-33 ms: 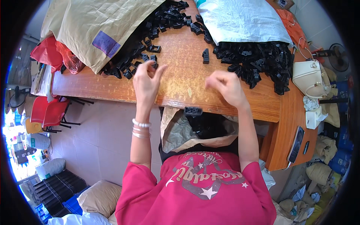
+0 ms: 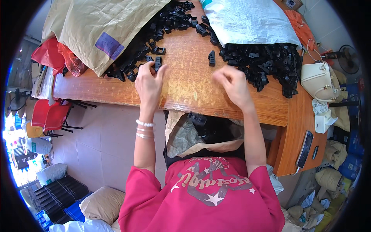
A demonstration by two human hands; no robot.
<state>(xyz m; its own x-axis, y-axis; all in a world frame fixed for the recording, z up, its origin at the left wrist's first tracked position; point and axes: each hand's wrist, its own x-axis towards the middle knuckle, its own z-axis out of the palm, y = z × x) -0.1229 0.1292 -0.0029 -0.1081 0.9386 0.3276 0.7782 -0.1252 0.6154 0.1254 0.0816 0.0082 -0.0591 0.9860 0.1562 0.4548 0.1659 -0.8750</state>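
My left hand [image 2: 150,85] is over the table's front edge, thumb spread from the fingers and nothing between them. Just beyond its fingertips lies a black plastic part [image 2: 158,63], beside a spread of similar parts [image 2: 135,65]. My right hand [image 2: 233,86] hovers over the table with its fingers curled; anything inside is hidden. Close by it is a larger heap of black plastic parts [image 2: 266,63], with a single black part [image 2: 211,58] lying apart. Below the table edge, a blurred black part [image 2: 198,118] is at the mouth of an open paper-lined sack [image 2: 176,133] holding dark contents.
A tan sack [image 2: 104,23] and a white sack [image 2: 247,23] lie on the wooden table [image 2: 185,81]. A cream handbag [image 2: 316,77], a tissue box [image 2: 324,121] and a phone [image 2: 305,149] are at the right. A red chair [image 2: 48,116] stands at the left.
The loose black part below the table edge has dropped slightly farther into the sack. My left hand has shifted a little left, and my right hand has moved slightly.
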